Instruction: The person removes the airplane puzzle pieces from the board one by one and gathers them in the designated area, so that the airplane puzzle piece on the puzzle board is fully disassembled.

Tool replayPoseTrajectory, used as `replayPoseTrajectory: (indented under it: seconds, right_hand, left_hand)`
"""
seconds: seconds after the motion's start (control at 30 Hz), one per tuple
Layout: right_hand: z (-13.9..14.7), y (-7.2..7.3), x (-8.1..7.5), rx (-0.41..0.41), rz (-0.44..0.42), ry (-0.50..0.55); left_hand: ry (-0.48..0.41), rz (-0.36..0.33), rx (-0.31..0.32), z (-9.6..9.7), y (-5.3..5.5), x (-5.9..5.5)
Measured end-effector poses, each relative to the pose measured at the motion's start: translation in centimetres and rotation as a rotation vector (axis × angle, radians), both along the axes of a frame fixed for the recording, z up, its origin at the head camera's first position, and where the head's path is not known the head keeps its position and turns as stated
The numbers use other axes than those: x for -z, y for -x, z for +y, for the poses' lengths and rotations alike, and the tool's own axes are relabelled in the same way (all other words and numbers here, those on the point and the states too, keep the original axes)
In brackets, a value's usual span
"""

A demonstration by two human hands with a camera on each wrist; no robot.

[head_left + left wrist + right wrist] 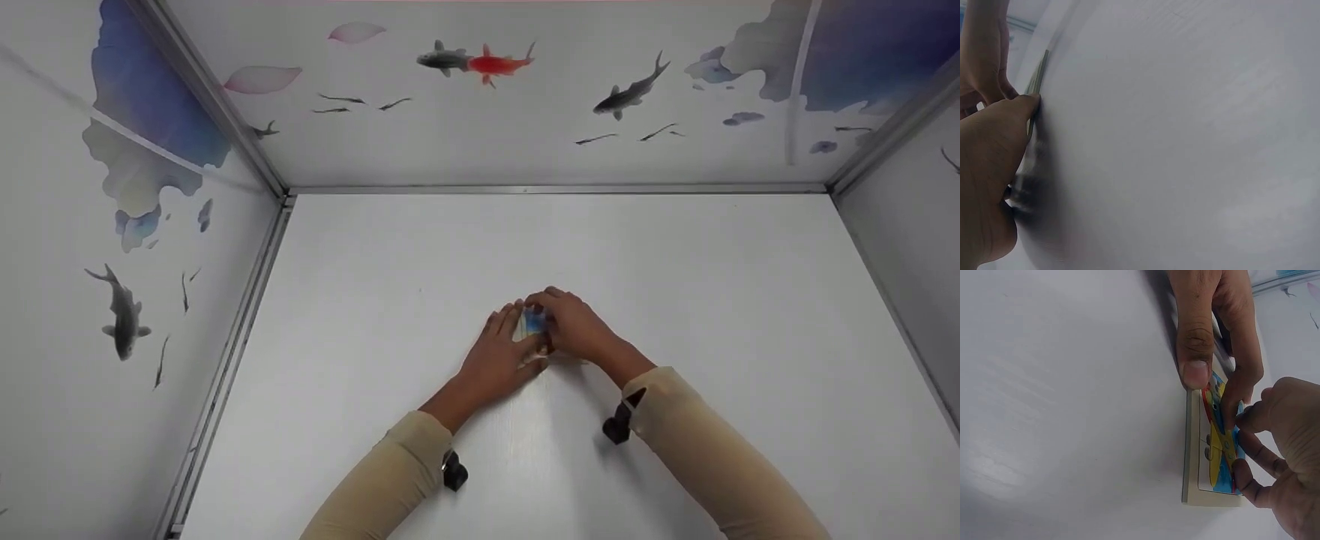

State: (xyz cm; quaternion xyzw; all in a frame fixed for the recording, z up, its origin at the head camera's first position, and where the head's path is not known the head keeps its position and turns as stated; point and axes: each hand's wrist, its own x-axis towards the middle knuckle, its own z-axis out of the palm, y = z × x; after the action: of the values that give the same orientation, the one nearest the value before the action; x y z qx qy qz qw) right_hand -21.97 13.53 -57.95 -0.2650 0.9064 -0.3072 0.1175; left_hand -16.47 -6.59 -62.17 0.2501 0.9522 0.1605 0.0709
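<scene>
A small jigsaw puzzle board [1188,461] with a cream frame lies flat on the white table, partly hidden by both hands. Its picture [535,321] shows blue, yellow and red; seams between pieces are visible in the right wrist view. My left hand [495,356] holds the board from the left, its thumb [1196,374] on the near edge of the frame and another finger bent onto the picture. From the right, my right hand [574,326] reaches over the board. Its curled fingertips [1244,475] pinch at a yellow puzzle piece [1229,444] within the frame.
The white table [375,262] stretches around the hands. White panels [525,142] printed with fish stand at the back and sides, joined by metal rails [555,190]. Small black cameras [616,426] hang at both sleeve cuffs.
</scene>
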Motion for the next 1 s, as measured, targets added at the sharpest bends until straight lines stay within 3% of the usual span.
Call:
replayPoseTrajectory:
  seconds: [0.2, 0.47, 1.0]
  right_hand:
    - [-0.1, 0.0, 0.2, -0.025, 0.041, -0.008]
    - [-0.4, -0.2, 0.1, 0.013, 0.032, -0.039]
    - [-0.9, 0.7, -0.2, 0.012, -0.051, -0.062]
  left_hand:
    - [0.005, -0.017, -0.006, 0.1, -0.2, 0.0]
    - [0.018, 0.006, -0.003, 0.1, -0.2, -0.1]
    - [0.039, 0.008, 0.006, 0.0, -0.1, -0.4]
